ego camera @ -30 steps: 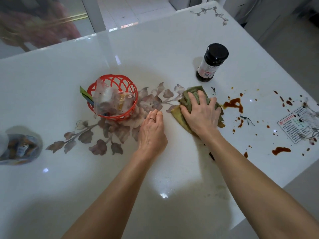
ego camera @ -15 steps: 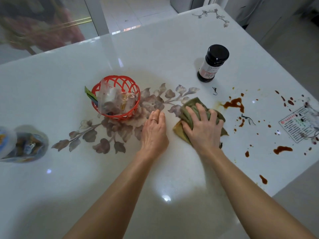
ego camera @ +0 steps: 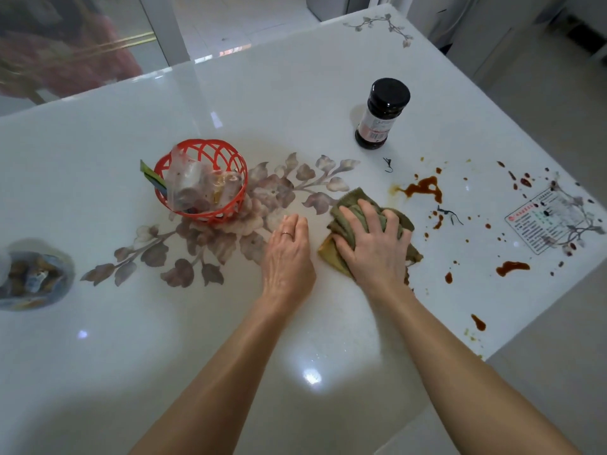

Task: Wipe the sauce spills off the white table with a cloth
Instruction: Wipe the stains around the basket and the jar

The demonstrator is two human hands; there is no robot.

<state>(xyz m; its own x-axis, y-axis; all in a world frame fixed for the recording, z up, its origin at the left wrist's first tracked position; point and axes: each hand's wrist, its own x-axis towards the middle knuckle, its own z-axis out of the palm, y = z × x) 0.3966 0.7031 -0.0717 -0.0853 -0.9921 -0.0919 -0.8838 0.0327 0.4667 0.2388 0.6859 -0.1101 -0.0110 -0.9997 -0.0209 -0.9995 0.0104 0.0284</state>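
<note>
Right hand [ego camera: 371, 247] — grip curled round the cloth [ego camera: 350, 199] — should sweep firmly over the sauce spills [ego camera: 423, 187]; left hand [ego camera: 289, 254] rests flat.

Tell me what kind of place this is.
Probably a home dining area: a glossy white table with a flower print, a sauce bottle, a red basket of bagged bits.

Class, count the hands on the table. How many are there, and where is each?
2. The left hand rests flat on the table, just left of the cloth; the right hand holds the bunched cloth, beside the spills. None appears hidden.
</note>
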